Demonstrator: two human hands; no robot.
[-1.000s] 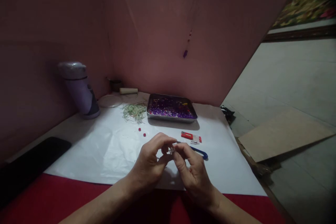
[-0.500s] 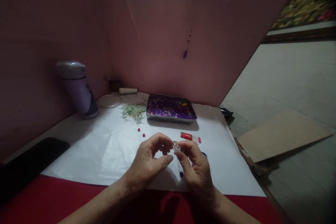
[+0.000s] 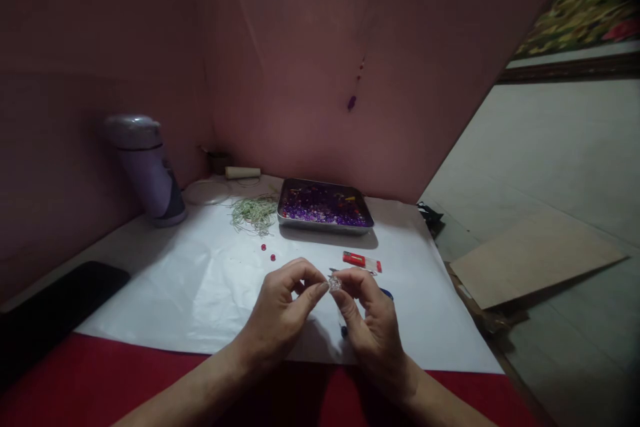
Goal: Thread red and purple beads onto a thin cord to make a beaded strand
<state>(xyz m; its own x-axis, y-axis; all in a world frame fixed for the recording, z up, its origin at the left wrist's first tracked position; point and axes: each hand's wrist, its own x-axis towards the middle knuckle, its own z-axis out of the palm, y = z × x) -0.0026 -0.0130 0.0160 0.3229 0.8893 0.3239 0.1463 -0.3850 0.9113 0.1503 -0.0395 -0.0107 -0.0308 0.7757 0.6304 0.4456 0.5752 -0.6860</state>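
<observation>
Between the fingertips of my right hand [image 3: 373, 320] is a small clear beaded piece [image 3: 335, 285], gripped by thumb and forefinger. My left hand [image 3: 283, 307] pinches at the left edge of that piece, thumb and forefinger pressed together; any thread there is too fine to make out. Two red beads [image 3: 268, 253] lie on the white sheet [image 3: 215, 293] beyond my left hand. Just past my right fingers lies a red lighter [image 3: 355, 259]. A pen-like object with a dark end [image 3: 344, 331] shows partly under my right hand, along with a blue item [image 3: 387, 294].
A metal tray [image 3: 325, 227] of purple beads stands at the back, with a tangle of pale green thread [image 3: 253, 213] to its left. A purple flask [image 3: 150, 173] is at the left, a dark flat object [image 3: 75, 293] nearer me. Pink walls [image 3: 300, 80] close off the back.
My left thumb and forefinger, apart before, have closed together and moved right to the clear beaded piece. My right hand keeps its hold in nearly the same place.
</observation>
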